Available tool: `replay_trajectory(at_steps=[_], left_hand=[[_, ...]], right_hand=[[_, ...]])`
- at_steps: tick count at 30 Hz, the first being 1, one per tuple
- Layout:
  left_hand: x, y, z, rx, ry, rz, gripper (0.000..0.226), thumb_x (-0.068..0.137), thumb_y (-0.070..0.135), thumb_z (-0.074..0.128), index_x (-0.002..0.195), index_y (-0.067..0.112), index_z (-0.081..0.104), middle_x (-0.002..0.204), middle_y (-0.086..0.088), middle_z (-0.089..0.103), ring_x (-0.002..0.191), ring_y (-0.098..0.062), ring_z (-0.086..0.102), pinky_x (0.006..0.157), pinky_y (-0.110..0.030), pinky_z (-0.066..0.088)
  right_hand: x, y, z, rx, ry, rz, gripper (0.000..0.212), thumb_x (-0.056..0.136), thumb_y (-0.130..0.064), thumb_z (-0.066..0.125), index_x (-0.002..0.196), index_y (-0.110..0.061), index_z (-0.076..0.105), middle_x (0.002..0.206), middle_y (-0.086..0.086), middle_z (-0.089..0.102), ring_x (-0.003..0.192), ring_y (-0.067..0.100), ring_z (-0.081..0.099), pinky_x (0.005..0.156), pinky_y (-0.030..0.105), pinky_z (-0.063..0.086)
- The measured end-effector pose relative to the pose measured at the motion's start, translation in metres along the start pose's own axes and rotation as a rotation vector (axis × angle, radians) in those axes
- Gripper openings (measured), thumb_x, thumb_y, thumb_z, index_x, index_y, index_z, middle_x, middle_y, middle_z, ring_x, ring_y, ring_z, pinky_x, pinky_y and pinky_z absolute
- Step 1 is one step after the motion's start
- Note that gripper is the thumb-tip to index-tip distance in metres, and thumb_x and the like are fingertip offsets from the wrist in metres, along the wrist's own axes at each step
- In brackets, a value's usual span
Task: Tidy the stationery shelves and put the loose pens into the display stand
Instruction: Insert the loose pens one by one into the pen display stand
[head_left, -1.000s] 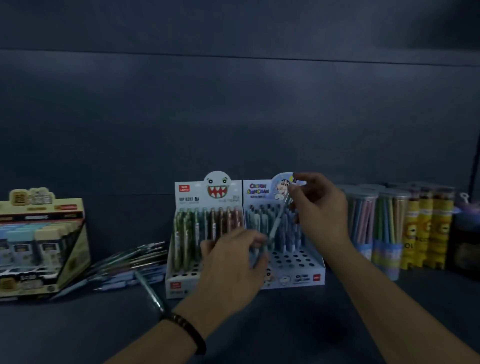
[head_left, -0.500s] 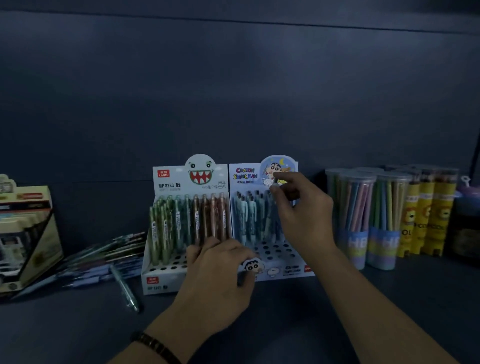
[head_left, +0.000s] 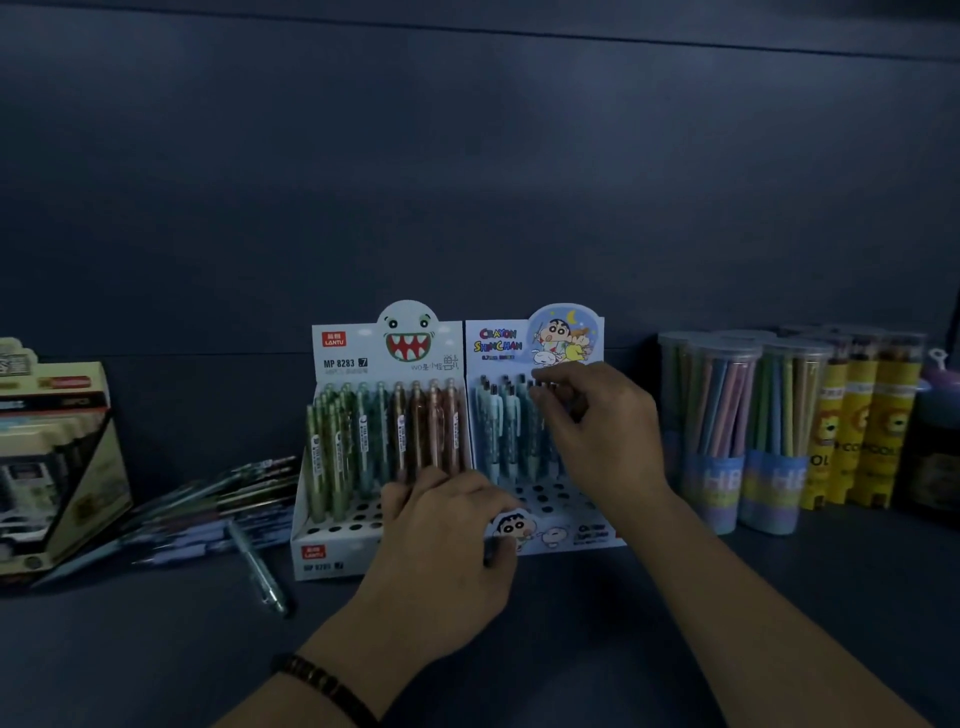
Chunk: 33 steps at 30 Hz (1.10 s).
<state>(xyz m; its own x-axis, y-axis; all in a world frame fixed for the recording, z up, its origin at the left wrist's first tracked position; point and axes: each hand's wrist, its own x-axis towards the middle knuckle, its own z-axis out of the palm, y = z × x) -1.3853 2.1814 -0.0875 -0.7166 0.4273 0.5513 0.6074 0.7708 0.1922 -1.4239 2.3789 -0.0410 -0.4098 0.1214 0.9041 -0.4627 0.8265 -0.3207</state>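
The blue stand (head_left: 584, 536) sits mid-shelf, and both hands work on it. The left hand (head_left: 447, 525) lies on its front left corner, fingers fairly straight and spread back over the empty holes and onto the neighbouring white stand (head_left: 337, 558). The thumb is tucked against the blue stand's front wall. It grips nothing and seems to be there to pin the light cardboard down so it does not slide or tip while a pen goes in. The right hand (head_left: 602, 431) comes in from the blue stand's right side and hovers over its back rows. Its fingers curl downward and its fingertips bunch on the top of a pen (head_left: 534, 421), which stands nearly upright among the other pens (head_left: 493, 426). The light is dim, so I cannot tell whether the tip has seated in its hole. Holding it by the very top probably lets the pen drop straight without knocking its neighbours. Several front holes of the blue stand are unfilled. More work waits to the left of the blue stand. A loose pen (head_left: 257, 566) lies on the shelf (head_left: 779, 597) just beyond the white stand, well apart from either hand. A pile (head_left: 218, 499) of pens fans out further left, against a box (head_left: 57, 467). To the right of the blue stand stand clear tubes (head_left: 722, 426) of pencils, near the right forearm but not touching it.
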Motion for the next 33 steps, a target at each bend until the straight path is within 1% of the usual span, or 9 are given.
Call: replay_trajectory(at_steps=[6,13,15,18,20,23,26,29,33], left_hand=[[0.0,-0.002,0.001,0.005,-0.001,0.004,0.033,0.098,0.048,0.055,0.131,0.046,0.058,0.126,0.03,0.052,0.121,-0.003,0.04,0.099,-0.034,0.02],[-0.001,-0.003,0.001,-0.016,0.021,0.02,0.032,0.096,0.046,0.058,0.128,0.047,0.061,0.123,0.029,0.055,0.118,-0.003,0.043,0.1,-0.035,0.021],[-0.002,-0.003,0.0,-0.034,0.042,0.038,0.033,0.095,0.045,0.059,0.128,0.047,0.06,0.122,0.029,0.056,0.118,-0.002,0.044,0.099,-0.035,0.022],[-0.003,-0.003,-0.005,-0.07,0.111,0.082,0.033,0.094,0.043,0.062,0.126,0.048,0.059,0.121,0.029,0.054,0.116,0.001,0.047,0.094,-0.032,0.022],[-0.003,-0.006,-0.013,-0.12,0.154,0.089,0.031,0.094,0.041,0.064,0.124,0.047,0.059,0.12,0.029,0.054,0.114,0.003,0.05,0.094,-0.032,0.027],[-0.006,-0.019,-0.034,-0.199,0.117,0.164,0.025,0.095,0.035,0.067,0.119,0.042,0.065,0.111,0.025,0.057,0.103,0.002,0.056,0.093,-0.031,0.044],[-0.028,-0.041,-0.062,-0.229,0.003,0.232,0.015,0.098,0.025,0.07,0.11,0.034,0.071,0.101,0.024,0.057,0.094,0.0,0.058,0.08,-0.012,0.044],[-0.062,-0.079,-0.086,-0.188,-0.036,0.147,0.014,0.097,0.025,0.071,0.099,0.038,0.073,0.094,0.026,0.06,0.088,-0.001,0.062,0.073,-0.01,0.045],[-0.101,-0.133,-0.113,-0.151,-0.044,-0.034,0.015,0.096,0.024,0.073,0.093,0.038,0.074,0.091,0.026,0.066,0.087,0.002,0.064,0.07,-0.011,0.047]], right_hand=[[-0.004,0.002,-0.001,-0.014,-0.101,0.082,0.026,0.098,-0.021,0.062,0.116,-0.029,0.079,0.087,-0.006,0.073,0.067,0.01,0.057,0.068,0.035,0.057],[-0.006,-0.006,-0.006,-0.104,-0.201,0.129,0.038,0.1,-0.018,0.055,0.129,-0.037,0.071,0.061,-0.016,0.052,0.054,0.008,0.048,0.061,0.034,0.055],[-0.009,-0.009,-0.006,-0.092,-0.199,0.119,0.038,0.101,-0.018,0.055,0.131,-0.036,0.07,0.065,-0.014,0.057,0.055,0.01,0.051,0.06,0.034,0.055],[-0.014,-0.013,-0.008,-0.053,-0.133,0.114,0.04,0.1,-0.018,0.057,0.135,-0.034,0.068,0.084,-0.007,0.069,0.065,0.011,0.055,0.064,0.032,0.053],[-0.014,-0.02,-0.011,-0.05,-0.096,0.129,0.039,0.099,-0.021,0.059,0.135,-0.031,0.067,0.083,-0.011,0.065,0.068,0.013,0.056,0.064,0.032,0.05],[-0.015,-0.041,-0.012,-0.024,-0.096,0.146,0.024,0.098,-0.024,0.061,0.12,-0.029,0.068,0.069,-0.015,0.056,0.064,0.014,0.057,0.062,0.035,0.049],[-0.028,-0.08,-0.007,0.043,-0.151,0.163,0.008,0.098,-0.023,0.065,0.102,-0.028,0.07,0.064,-0.014,0.06,0.06,0.005,0.059,0.06,0.032,0.05],[-0.048,-0.12,0.005,0.126,-0.28,0.191,0.011,0.096,-0.026,0.066,0.085,-0.03,0.068,0.068,-0.014,0.065,0.063,0.004,0.062,0.062,0.035,0.054],[-0.068,-0.166,0.027,0.114,-0.515,0.243,0.015,0.093,-0.034,0.066,0.079,-0.029,0.066,0.067,-0.011,0.065,0.063,0.006,0.062,0.062,0.04,0.059]])
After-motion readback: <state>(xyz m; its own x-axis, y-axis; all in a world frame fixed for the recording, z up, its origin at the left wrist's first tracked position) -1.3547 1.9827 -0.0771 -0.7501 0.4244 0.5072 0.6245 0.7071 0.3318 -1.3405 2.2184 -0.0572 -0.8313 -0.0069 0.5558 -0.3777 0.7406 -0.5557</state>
